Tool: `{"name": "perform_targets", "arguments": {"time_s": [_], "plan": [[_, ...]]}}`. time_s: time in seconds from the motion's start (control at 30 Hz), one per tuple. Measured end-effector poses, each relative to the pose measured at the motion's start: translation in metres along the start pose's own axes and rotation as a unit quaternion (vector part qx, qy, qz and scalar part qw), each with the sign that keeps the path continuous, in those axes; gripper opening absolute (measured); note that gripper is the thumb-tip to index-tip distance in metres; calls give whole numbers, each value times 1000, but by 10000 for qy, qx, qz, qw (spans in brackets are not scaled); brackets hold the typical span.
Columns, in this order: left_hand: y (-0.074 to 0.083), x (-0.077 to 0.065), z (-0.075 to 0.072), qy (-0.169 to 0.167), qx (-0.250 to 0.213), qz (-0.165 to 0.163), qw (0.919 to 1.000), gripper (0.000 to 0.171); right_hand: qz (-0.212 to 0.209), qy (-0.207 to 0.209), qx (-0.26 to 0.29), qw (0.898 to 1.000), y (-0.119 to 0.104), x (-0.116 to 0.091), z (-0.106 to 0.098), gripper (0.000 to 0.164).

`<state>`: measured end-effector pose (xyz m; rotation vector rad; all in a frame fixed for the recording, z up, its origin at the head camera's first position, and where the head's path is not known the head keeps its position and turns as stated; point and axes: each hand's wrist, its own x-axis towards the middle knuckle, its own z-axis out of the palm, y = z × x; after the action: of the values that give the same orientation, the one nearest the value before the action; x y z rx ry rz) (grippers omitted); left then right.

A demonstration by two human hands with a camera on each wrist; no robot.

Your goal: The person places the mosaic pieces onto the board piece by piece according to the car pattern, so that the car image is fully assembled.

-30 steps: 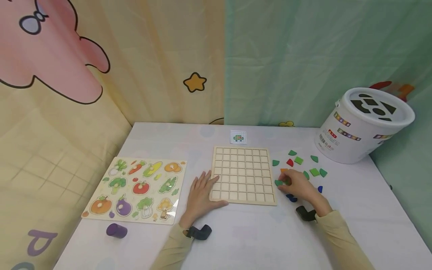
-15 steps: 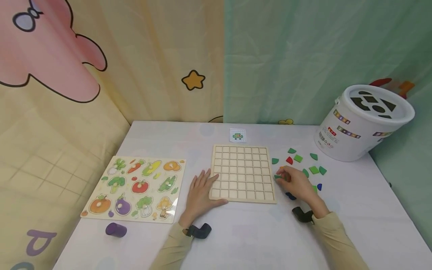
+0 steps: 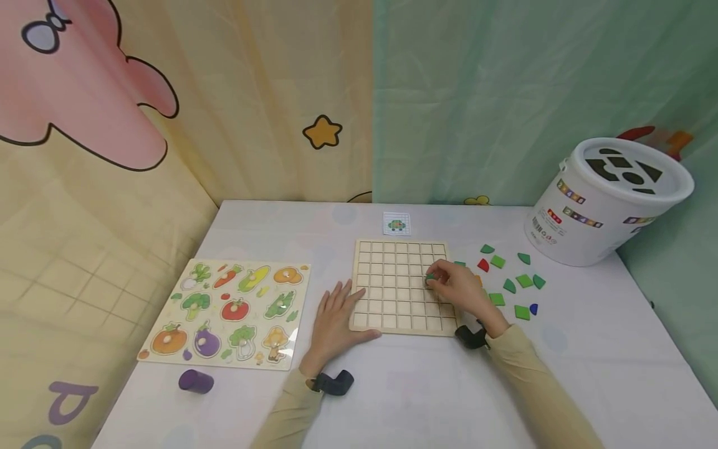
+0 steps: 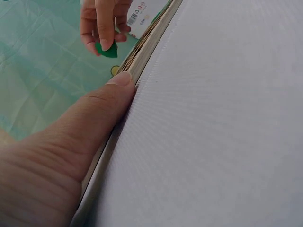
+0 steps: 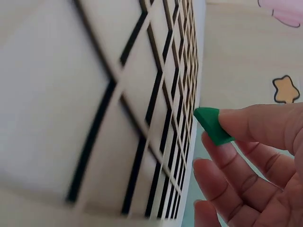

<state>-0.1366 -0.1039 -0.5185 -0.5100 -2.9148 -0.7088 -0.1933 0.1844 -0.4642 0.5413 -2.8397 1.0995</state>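
My right hand (image 3: 461, 290) pinches a green quarter-circle tile (image 5: 212, 126) between thumb and fingers, over the right part of a wooden grid board (image 3: 396, 293). In the right wrist view the tile's curved edge and corner stick out past the thumb, close to the grid. My left hand (image 3: 335, 324) rests at the board's front left corner with its fingers spread. Its thumb (image 4: 102, 106) lies against the board's front edge in the left wrist view. No tiles show in the board's cells. Behind the board lies a small card (image 3: 396, 224) with a green turtle-like picture on a grid.
Loose tiles lie right of the board: green quarter circles (image 3: 538, 282), light green squares (image 3: 521, 312), a red piece (image 3: 483, 265) and a blue piece (image 3: 534, 309). A white bucket (image 3: 589, 231) stands back right. At left are a vegetable puzzle (image 3: 224, 318) and a purple cylinder (image 3: 196, 381).
My right hand has picked up the green tile beside the board and moved left with it, over the grid. My left hand has stayed at the board's corner.
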Motion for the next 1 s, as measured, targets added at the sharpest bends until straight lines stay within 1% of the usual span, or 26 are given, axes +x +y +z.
{"name": "perform_targets", "arguments": {"time_s": [0.2,0.33,0.53,0.77,1.0], "plan": [[2,0,-2,1,13,25,10000,95,114,-183,125,9997,-13,22,12,8],[2,0,-2,-36,92,25,9999,95,94,-131,154,9998,-21,34,19,7],[2,0,-3,-24,110,37,9999,94,67,-46,43,10000,-29,49,30,7],[2,0,-2,-36,99,31,9999,95,273,-280,-32,9992,-28,61,38,8],[1,0,-1,-24,134,37,9999,95,338,-524,0,9981,-29,65,38,12]]}}
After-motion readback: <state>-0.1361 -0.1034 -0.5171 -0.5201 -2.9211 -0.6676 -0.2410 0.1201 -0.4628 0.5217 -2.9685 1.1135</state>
